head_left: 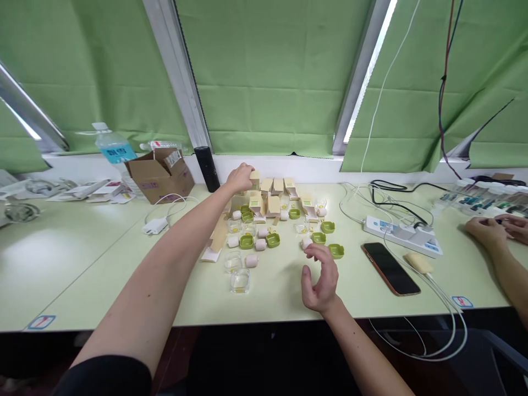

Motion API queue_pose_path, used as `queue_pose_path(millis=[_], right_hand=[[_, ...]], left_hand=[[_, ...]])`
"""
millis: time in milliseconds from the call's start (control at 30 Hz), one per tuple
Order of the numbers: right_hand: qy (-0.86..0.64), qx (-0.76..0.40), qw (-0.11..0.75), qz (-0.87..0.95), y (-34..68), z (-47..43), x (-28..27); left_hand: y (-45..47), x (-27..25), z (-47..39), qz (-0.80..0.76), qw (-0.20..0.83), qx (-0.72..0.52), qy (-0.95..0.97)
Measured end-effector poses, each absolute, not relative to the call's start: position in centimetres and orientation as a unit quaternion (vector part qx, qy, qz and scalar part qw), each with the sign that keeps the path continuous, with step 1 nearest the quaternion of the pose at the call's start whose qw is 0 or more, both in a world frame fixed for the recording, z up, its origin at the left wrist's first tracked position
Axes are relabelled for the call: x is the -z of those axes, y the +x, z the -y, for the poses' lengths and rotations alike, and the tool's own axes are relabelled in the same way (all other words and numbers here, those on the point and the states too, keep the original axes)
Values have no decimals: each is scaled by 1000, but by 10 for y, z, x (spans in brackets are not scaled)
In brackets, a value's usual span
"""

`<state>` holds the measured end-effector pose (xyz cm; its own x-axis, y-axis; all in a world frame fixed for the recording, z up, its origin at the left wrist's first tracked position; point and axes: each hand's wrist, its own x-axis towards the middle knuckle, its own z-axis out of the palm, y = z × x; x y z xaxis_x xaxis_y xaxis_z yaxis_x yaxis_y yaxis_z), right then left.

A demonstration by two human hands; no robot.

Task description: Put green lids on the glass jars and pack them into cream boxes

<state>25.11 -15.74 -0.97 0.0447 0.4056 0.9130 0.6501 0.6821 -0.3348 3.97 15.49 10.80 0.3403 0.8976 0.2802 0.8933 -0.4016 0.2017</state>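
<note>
My left hand [240, 179] reaches to the back of the table with its fingers closed round a small beige box [254, 179]. Other small cardboard boxes [273, 205] stand just below and to the right of it, some with open flaps. My right hand [320, 280] hovers over the front of the table, fingers curled and apart, holding nothing. Beyond its fingertips lie small green trays [336, 251] and a pale pink cylinder [306, 243]. Left of it are clear plastic containers [240, 281] and another pale pink cylinder [251, 260].
A phone [391, 268] and a white power strip [403, 235] with plugs and cables lie at the right. Another person's hands [490, 231] work near clear tubes [487, 195]. A brown carton [160, 175], a water bottle [114, 147] and a black cylinder [207, 168] stand back left.
</note>
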Motion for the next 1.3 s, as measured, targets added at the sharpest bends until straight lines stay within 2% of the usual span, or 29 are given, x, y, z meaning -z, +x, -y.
queue_pose_path(millis=[133, 433, 667, 800, 933, 1033, 1200, 1300], right_hand=[[-379, 86, 607, 693, 251, 160, 7], [-367, 88, 584, 718, 247, 163, 6], [-366, 95, 555, 741, 246, 160, 5], [-371, 87, 544, 748, 249, 157, 6], [-394, 84, 519, 754, 253, 153, 14], [-448, 79, 444, 772, 253, 149, 20], [-561, 3, 196, 804, 246, 147, 16], [-572, -26, 125, 811, 243, 148, 10]], left_hand=[[43, -98, -176, -592, -28, -140, 793], [52, -64, -208, -582, -68, -104, 803], [49, -48, -201, -600, -28, -70, 796], [40, -54, -183, -578, -38, -112, 808], [21, -61, -140, -550, -28, -221, 805], [0, -58, -83, -524, -16, -304, 796], [-40, -36, 29, -461, -29, -385, 799], [-56, -21, 83, -445, -28, -386, 807]])
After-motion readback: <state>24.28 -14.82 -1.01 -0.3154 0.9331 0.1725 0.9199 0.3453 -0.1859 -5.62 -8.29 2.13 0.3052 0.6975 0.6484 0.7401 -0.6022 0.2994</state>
